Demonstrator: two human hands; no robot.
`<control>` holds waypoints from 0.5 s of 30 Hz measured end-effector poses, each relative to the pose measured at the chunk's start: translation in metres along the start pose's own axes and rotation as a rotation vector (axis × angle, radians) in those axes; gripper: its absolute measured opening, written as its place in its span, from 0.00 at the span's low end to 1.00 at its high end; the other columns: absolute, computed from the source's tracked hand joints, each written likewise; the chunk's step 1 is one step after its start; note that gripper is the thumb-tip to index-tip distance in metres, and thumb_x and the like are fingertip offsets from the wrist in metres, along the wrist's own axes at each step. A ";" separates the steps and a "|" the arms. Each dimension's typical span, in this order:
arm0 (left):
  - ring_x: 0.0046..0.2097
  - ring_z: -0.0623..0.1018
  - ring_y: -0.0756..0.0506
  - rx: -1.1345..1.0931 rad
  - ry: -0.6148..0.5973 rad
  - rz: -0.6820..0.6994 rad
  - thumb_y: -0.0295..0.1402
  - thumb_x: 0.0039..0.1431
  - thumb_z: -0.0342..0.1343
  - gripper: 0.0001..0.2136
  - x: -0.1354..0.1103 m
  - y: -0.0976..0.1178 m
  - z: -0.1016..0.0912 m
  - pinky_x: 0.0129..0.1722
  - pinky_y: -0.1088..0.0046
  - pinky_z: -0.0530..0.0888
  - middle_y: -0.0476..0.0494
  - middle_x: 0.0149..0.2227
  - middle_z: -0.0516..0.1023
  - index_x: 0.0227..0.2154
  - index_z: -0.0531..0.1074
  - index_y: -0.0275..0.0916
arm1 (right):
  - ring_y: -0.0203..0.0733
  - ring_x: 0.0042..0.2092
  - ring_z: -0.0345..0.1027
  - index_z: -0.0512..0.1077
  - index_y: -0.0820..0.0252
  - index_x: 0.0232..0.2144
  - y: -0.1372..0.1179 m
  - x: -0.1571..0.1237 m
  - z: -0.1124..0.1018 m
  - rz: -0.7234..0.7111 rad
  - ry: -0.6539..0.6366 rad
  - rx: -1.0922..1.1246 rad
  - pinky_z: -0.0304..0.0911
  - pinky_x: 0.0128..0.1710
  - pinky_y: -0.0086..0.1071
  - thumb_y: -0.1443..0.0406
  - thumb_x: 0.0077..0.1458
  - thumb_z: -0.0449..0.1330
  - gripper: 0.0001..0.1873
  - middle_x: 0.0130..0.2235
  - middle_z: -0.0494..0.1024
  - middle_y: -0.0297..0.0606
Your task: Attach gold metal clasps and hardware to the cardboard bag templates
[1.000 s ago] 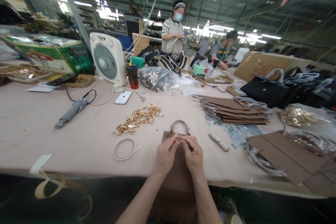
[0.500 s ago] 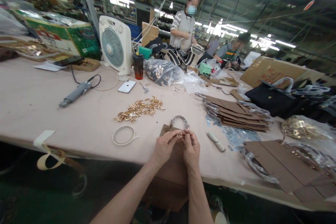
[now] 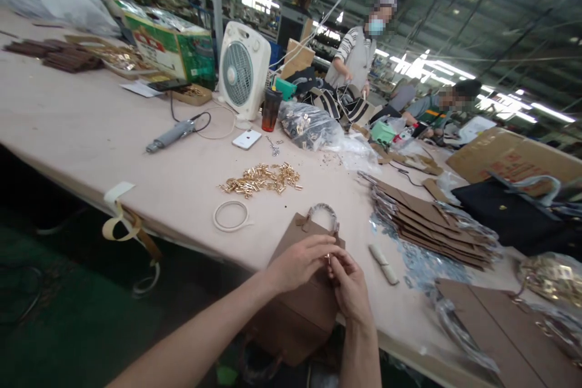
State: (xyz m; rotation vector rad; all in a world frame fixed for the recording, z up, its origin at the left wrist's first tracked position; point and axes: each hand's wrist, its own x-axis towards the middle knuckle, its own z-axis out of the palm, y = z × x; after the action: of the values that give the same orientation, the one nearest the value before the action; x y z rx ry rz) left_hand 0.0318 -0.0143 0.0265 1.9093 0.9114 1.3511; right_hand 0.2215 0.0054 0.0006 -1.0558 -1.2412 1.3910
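Note:
A brown handbag [image 3: 313,309] hangs over the table's front edge, with its plastic-wrapped handle [image 3: 324,211] lying on the tabletop. My left hand [image 3: 297,264] reaches across the bag, its fingers bent over and its thumb close to a small gold metal fitting [image 3: 328,259]. From the other side, my right hand [image 3: 352,288] pinches the same fitting near the bag's upper edge. Both sets of fingertips meet there and partly hide the fitting. Beyond the bag lies a pile of gold metal fittings [image 3: 261,179], with a roll of narrow tape [image 3: 231,203] on the near side of it.
To the right are stacked brown bag panels [image 3: 422,218], a rolled pale bundle [image 3: 383,264] and another brown bag [image 3: 504,321]. A grey electric screwdriver [image 3: 170,136], phone [image 3: 247,139], drink cup [image 3: 271,110] and fan [image 3: 243,70] stand or lie at left. Two people work across the table.
The camera view has turned left, so things sit further right. My left fingers have stretched over towards the right fingertips, and my right hand has tilted at the fitting.

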 end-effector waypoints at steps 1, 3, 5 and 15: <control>0.65 0.73 0.43 0.002 -0.016 0.008 0.26 0.69 0.51 0.22 -0.002 0.002 0.000 0.66 0.62 0.71 0.41 0.64 0.74 0.62 0.72 0.49 | 0.37 0.30 0.66 0.79 0.55 0.49 0.000 -0.001 -0.001 0.007 -0.015 -0.011 0.65 0.30 0.31 0.55 0.55 0.71 0.20 0.33 0.77 0.35; 0.67 0.71 0.43 0.043 -0.002 0.005 0.23 0.68 0.49 0.25 -0.003 0.002 -0.001 0.68 0.60 0.69 0.41 0.65 0.72 0.64 0.69 0.48 | 0.38 0.31 0.66 0.76 0.55 0.55 0.000 0.000 -0.001 0.016 -0.010 -0.025 0.65 0.31 0.32 0.55 0.56 0.70 0.26 0.34 0.77 0.35; 0.69 0.68 0.41 0.135 0.114 -0.060 0.21 0.64 0.48 0.28 -0.001 -0.003 -0.003 0.70 0.56 0.65 0.41 0.68 0.68 0.66 0.67 0.46 | 0.38 0.32 0.67 0.75 0.56 0.57 -0.002 0.006 -0.001 0.006 0.037 -0.042 0.65 0.33 0.32 0.55 0.57 0.69 0.27 0.36 0.78 0.35; 0.61 0.76 0.32 -0.057 0.449 -0.743 0.28 0.49 0.66 0.25 0.043 -0.049 -0.029 0.63 0.54 0.70 0.27 0.59 0.77 0.53 0.74 0.34 | 0.41 0.35 0.74 0.78 0.60 0.42 -0.001 0.050 0.012 -0.136 0.181 -0.281 0.68 0.36 0.33 0.52 0.58 0.67 0.18 0.35 0.82 0.38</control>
State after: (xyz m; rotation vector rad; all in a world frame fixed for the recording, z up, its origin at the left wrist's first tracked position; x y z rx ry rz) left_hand 0.0050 0.0516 0.0177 1.0360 1.5776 1.3065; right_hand 0.2011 0.0524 0.0027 -1.2343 -1.3718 1.0137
